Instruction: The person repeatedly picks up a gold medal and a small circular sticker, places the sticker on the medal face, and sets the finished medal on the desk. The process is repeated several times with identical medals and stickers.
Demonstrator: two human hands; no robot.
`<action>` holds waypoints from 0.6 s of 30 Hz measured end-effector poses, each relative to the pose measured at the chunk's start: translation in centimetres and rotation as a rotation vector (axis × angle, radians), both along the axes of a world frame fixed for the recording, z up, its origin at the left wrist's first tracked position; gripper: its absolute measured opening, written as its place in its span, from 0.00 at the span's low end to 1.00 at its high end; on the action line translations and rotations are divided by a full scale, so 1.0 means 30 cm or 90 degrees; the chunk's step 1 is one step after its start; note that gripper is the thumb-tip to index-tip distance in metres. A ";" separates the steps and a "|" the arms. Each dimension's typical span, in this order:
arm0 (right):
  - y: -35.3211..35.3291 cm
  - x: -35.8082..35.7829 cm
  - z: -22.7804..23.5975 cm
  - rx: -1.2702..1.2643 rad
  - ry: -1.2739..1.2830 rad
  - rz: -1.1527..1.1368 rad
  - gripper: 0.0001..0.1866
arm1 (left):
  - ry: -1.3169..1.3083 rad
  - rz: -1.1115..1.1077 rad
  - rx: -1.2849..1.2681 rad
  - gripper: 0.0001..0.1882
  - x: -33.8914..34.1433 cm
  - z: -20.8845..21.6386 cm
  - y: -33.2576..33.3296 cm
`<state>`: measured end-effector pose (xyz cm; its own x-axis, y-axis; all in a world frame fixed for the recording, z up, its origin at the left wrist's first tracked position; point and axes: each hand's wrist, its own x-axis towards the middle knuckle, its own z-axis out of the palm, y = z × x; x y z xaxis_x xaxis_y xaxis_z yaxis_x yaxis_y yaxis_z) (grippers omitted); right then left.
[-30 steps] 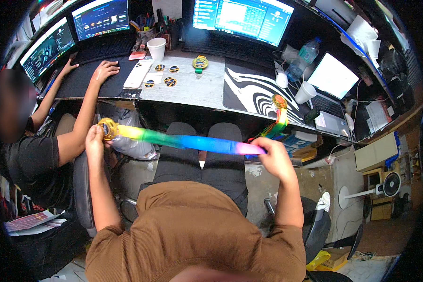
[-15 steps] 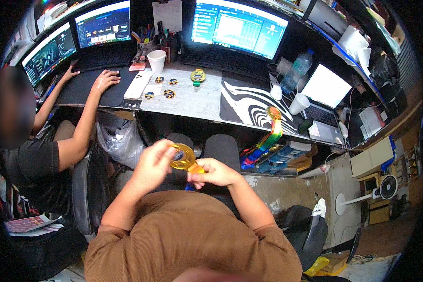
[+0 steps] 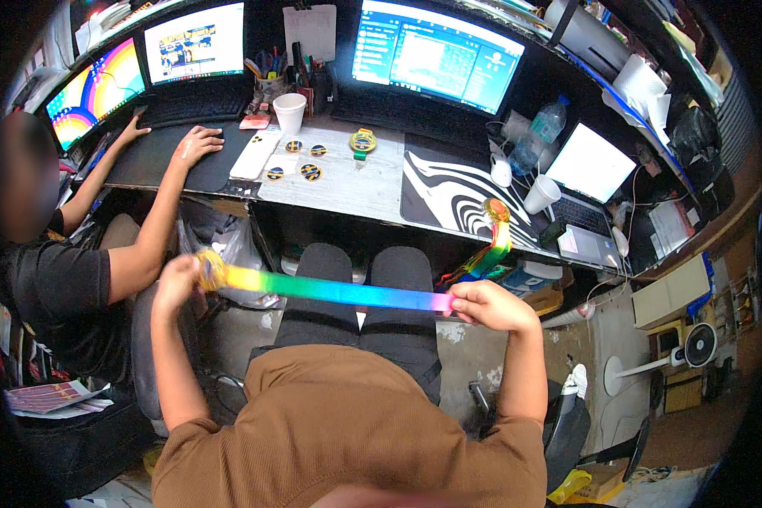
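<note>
Between my hands a rainbow ribbon (image 3: pixel 347 292) stretches taut above my lap, running from yellow through green and blue to pink. At its left end hangs a gold medal (image 3: pixel 212 269), which my left hand (image 3: pixel 178 284) grips by the edge. My right hand (image 3: pixel 491 305) pinches the ribbon's pink end. On the desk lie several round dark stickers or discs (image 3: pixel 311 172) and another gold medal (image 3: pixel 362 142) with a green ribbon. A third medal (image 3: pixel 495 210) rests at the patterned mat's edge, its colourful ribbon (image 3: pixel 491 254) dangling off the desk.
A white foam cup (image 3: pixel 289 113) stands by a white phone-like slab (image 3: pixel 254 156). Right of the patterned mat (image 3: pixel 436 169) are a second cup (image 3: pixel 541 196), a bottle (image 3: pixel 540 131) and a laptop (image 3: pixel 588 169). A co-worker's hand (image 3: pixel 198 146) rests on a dark mat at left.
My hands have moved apart, left hand leftward with the medal and right hand rightward, pulling the ribbon straight. The co-worker's two screens show different pictures.
</note>
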<state>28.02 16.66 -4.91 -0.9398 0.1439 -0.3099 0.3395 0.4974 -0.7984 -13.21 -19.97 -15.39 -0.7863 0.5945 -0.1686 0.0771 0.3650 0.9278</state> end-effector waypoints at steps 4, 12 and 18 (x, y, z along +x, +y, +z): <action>-0.028 -0.012 0.050 0.130 0.014 0.065 0.10 | 0.296 -0.155 -0.510 0.21 0.120 -0.114 0.095; -0.060 -0.119 0.047 0.446 0.079 0.143 0.05 | 0.315 -0.582 0.081 0.31 0.594 -0.024 0.517; -0.089 -0.099 0.119 0.294 0.111 0.110 0.10 | 0.018 -0.722 0.135 0.19 0.714 0.126 0.683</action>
